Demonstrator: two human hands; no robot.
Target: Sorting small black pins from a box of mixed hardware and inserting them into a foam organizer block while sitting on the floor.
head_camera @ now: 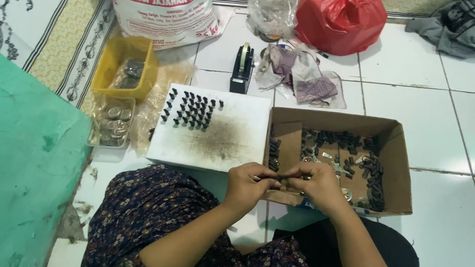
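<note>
Hands: the left hand (248, 181) and right hand (318, 185) meet, fingers pinched shut on a small dark part (285, 179) over the near edge of the cardboard box (400, 175).
Might go wrong: the tiny part could slip and drop into the lap or box.
Around: white board (229, 145) with standing black pieces (191, 110), just left of the box.
In the way: tape holder (242, 69), yellow tub (113, 60) and red bag (341, 15) sit farther off.
</note>
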